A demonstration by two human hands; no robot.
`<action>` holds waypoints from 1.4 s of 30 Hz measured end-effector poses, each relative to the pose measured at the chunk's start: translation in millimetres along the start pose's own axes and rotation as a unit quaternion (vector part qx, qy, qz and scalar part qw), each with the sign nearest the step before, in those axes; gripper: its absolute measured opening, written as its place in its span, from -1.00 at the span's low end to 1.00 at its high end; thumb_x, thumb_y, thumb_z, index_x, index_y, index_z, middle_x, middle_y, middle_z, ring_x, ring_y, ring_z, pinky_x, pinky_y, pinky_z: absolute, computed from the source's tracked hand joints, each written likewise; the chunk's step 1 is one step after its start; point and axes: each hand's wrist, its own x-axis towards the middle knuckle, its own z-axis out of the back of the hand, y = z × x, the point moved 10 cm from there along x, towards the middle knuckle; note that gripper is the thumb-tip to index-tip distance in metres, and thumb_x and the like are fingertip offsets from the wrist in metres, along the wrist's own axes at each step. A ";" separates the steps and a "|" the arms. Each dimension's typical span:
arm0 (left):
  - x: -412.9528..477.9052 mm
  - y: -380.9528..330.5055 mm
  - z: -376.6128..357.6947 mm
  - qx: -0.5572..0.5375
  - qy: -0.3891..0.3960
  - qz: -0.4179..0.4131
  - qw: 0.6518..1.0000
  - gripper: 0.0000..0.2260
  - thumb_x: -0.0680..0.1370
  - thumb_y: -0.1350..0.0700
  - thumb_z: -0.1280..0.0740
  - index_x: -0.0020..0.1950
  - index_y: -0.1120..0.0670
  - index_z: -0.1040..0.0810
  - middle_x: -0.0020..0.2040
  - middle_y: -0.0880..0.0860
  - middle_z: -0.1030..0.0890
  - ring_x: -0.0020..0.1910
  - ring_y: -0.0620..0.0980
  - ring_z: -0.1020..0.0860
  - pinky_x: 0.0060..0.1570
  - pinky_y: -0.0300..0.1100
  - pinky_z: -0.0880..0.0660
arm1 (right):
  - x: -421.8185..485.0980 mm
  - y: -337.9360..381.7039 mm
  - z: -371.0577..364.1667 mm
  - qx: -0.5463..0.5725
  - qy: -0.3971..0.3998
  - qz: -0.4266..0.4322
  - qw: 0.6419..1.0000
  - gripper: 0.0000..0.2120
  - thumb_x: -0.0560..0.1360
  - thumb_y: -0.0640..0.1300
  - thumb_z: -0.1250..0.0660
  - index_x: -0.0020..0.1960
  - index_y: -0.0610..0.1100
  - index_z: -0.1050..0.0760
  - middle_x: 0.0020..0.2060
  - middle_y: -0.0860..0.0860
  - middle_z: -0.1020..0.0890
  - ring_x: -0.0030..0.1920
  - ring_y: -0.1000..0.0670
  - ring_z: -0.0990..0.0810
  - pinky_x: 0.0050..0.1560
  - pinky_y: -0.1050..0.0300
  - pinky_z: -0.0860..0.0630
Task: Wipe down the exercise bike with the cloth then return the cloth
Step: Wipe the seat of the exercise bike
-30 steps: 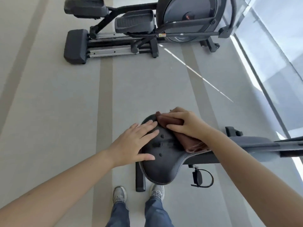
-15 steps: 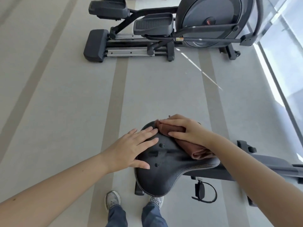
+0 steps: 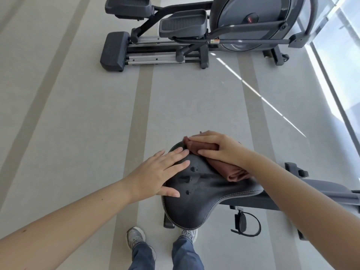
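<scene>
The exercise bike's black saddle [image 3: 196, 199] fills the lower middle of the view, with its grey frame [image 3: 319, 193] running off to the right. A folded brown cloth [image 3: 228, 168] lies on the saddle's far right part. My right hand [image 3: 220, 149] presses flat on the cloth, fingers pointing left. My left hand [image 3: 157, 174] rests flat on the saddle's left edge, fingers spread, holding nothing. Part of the cloth is hidden under my right hand.
An elliptical trainer [image 3: 194, 34] stands across the floor ahead. A window wall [image 3: 342, 61] runs along the right. A pedal with a strap [image 3: 245, 223] hangs below the saddle. My feet [image 3: 136, 238] stand on the grey striped floor just under the saddle.
My head has tilted, so the elliptical trainer sits further right and lower in view. My right hand with the cloth stays on the saddle's far edge; my left hand has barely shifted.
</scene>
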 end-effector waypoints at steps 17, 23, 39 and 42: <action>2.9 -7.3 3.5 0.039 -0.023 -0.080 0.996 -0.37 0.40 -0.19 -0.34 0.25 0.27 -0.48 0.30 0.30 -0.43 0.27 0.31 -0.39 0.13 0.28 -0.36 | -95.6 -26.7 30.4 -0.078 -0.118 -0.127 0.982 -0.68 0.45 -0.13 -0.37 0.14 0.18 -0.53 0.01 0.13 -0.58 0.03 0.11 -0.54 0.13 0.19 -0.41; 2.2 -2.9 5.7 0.050 -0.018 -0.181 0.982 -0.36 0.42 -0.25 -0.27 0.26 0.23 -0.48 0.29 0.29 -0.44 0.26 0.29 -0.42 0.15 0.24 -0.36 | -141.2 -23.1 38.0 -0.048 -0.389 -0.198 0.898 -0.68 0.44 -0.19 -0.38 0.17 0.03 -0.55 0.09 0.11 -0.57 0.11 0.10 -0.50 0.18 0.48 -0.26; 33.1 -8.6 0.5 -0.010 0.068 -0.335 0.940 -0.26 0.19 -0.11 -0.56 0.22 0.28 -0.49 0.30 0.25 -0.46 0.28 0.28 -0.40 0.19 0.24 -0.34 | -176.5 15.8 -106.2 0.150 -0.613 -0.292 0.718 -0.62 0.44 -0.07 -0.39 0.13 0.34 -0.46 0.29 0.05 -0.50 0.35 0.18 -0.34 0.42 0.06 -0.25; 37.2 -9.9 0.5 -0.010 0.072 -0.341 0.937 -0.25 0.15 -0.13 -0.57 0.18 0.29 -0.51 0.25 0.26 -0.49 0.24 0.28 -0.44 0.14 0.22 -0.39 | -175.7 21.1 -111.6 0.117 -0.641 -0.302 0.696 -0.60 0.43 -0.07 -0.40 0.14 0.33 -0.43 0.32 -0.01 -0.47 0.34 0.17 -0.34 0.35 0.27 -0.20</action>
